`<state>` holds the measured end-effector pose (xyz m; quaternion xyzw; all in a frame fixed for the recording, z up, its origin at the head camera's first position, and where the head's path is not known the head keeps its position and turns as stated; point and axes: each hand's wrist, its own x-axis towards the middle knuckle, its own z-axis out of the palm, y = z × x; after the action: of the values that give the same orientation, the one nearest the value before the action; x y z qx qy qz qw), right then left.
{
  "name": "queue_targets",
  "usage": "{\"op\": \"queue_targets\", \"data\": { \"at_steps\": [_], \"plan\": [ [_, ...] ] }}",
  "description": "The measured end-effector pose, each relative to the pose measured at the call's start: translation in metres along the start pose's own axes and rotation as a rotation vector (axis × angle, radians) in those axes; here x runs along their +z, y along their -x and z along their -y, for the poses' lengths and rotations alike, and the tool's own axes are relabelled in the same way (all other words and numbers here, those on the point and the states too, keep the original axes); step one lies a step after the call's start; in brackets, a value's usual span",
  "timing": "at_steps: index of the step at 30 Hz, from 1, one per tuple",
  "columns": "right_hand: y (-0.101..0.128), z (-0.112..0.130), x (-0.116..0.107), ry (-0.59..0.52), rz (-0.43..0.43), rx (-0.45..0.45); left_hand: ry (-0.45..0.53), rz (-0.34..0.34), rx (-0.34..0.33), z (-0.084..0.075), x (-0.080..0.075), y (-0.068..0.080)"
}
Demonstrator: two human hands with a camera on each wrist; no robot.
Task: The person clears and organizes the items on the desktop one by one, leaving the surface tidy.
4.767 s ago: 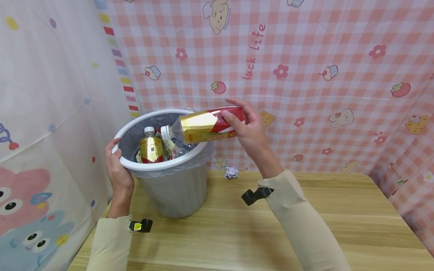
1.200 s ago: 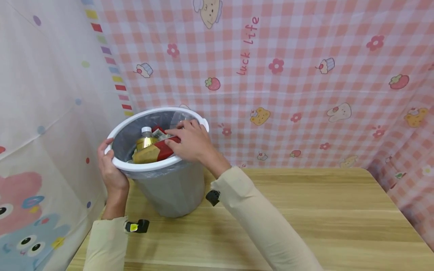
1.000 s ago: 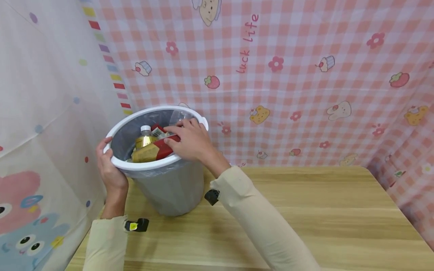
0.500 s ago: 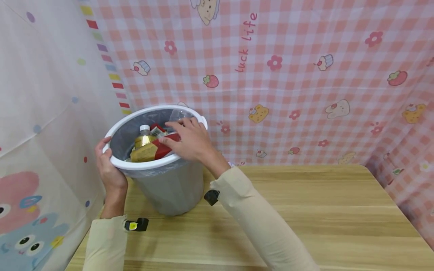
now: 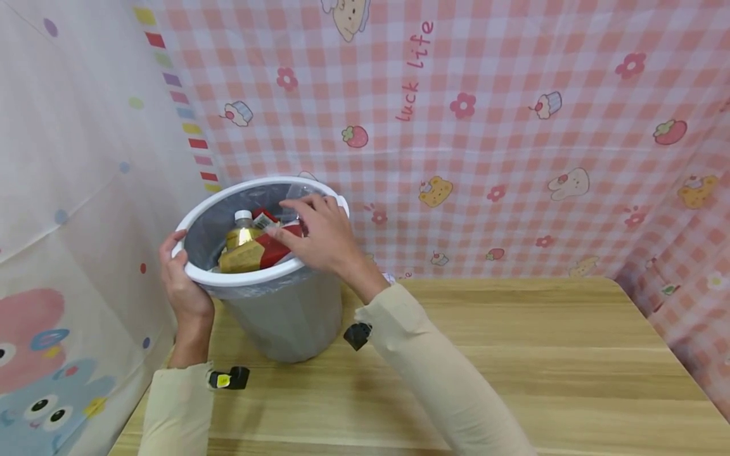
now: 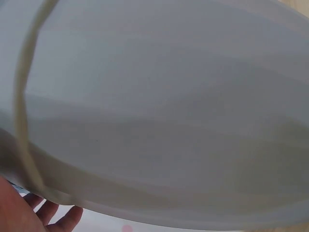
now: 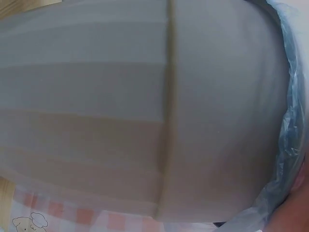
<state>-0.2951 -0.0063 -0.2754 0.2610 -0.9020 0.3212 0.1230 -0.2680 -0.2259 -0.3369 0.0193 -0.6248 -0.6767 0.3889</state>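
A grey waste bin with a white rim and a clear liner stands at the table's far left. My left hand grips the rim on the near left side. My right hand reaches over the bin's mouth, its thumb touching the red end of a gold and red bottle that lies across the top of the contents, its fingers spread loosely above. A second bottle with a white cap stands behind it. The bin wall fills the left wrist view; the wall and liner fill the right wrist view.
The wooden table stretches to the right of the bin. A pink checked cloth hangs close behind, and a pale printed cloth closes off the left side. A small crumpled paper lies by the back edge.
Earlier my right hand held the bottle above the rim; it now lies in the bin. Over the last second the fingers have lifted a little off it. The left hand has stayed put.
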Motion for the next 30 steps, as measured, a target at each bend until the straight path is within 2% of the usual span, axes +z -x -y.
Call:
{"op": "queue_targets", "data": {
  "at_steps": [4,12,15,24,30],
  "plan": [
    [0.002,-0.003,0.002,-0.078,-0.053,-0.02,0.004,-0.009,0.0,0.001,-0.001,0.0],
    [0.009,-0.01,-0.007,-0.41,-0.177,-0.039,-0.003,-0.007,0.009,0.002,-0.002,0.0],
    [0.013,-0.014,-0.014,-0.48,-0.22,-0.031,-0.002,0.0,0.014,0.002,-0.002,-0.001],
    [0.02,-0.041,-0.022,-0.522,-0.36,0.013,-0.004,0.004,0.005,0.002,-0.001,-0.001],
    [0.023,-0.058,-0.023,-0.547,-0.409,0.012,-0.035,0.022,-0.001,0.001,-0.002,0.0]
  ]
}}
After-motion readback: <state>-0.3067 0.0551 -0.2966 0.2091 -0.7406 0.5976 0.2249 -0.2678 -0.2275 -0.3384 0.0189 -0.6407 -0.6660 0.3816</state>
